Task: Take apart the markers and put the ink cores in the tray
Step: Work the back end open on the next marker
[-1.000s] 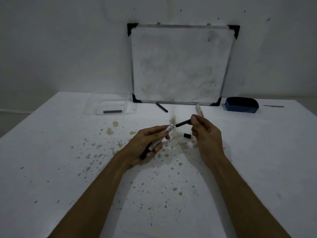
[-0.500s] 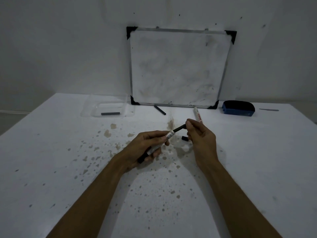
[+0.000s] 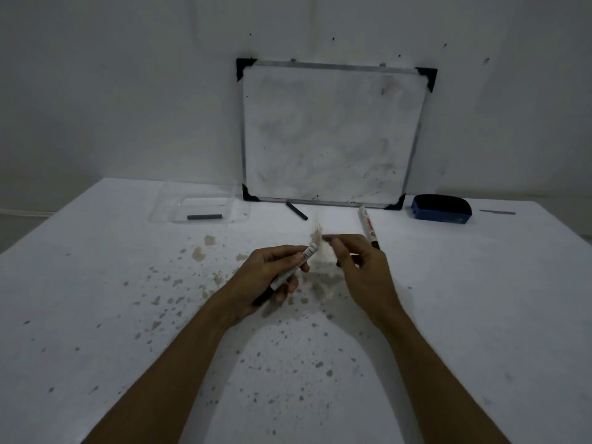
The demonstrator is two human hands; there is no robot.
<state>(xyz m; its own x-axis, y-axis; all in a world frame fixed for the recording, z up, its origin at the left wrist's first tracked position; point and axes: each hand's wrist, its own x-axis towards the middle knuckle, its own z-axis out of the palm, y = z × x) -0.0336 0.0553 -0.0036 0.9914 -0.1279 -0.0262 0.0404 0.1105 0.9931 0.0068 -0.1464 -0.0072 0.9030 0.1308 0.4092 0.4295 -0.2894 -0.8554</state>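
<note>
— Both hands sit over the middle of the stained white table [image 3: 464,315], close together but apart. What has the left hand [image 3: 269,277] got?

— Its fingers are curled tight round a white marker barrel with a black end [image 3: 290,272], held on a slant, the open white end up toward the other hand and the black end poking out low by the palm.

— And the right hand [image 3: 358,267]?

— Thumb and forefinger are pinched together at the tips, just beside the barrel's open end, the other fingers loosely bent. Whether anything is held in that pinch I cannot tell; it is blurred there. A small dark bit [image 3: 338,263] shows just under the fingers, too small to name.

— Where are the cores?

— One short dark ink core [image 3: 205,216] lies flat in the clear plastic tray [image 3: 166,213] at the far left of the table. Another short black stick [image 3: 296,210] lies on the table in front of the metal-framed whiteboard with black corners [image 3: 333,133], which leans on the wall.

— Anything else?

— A whole white marker with red print and a black tip [image 3: 368,227] lies beyond the right hand, and a blue and black board eraser [image 3: 442,209] sits far right by the wall.
</note>
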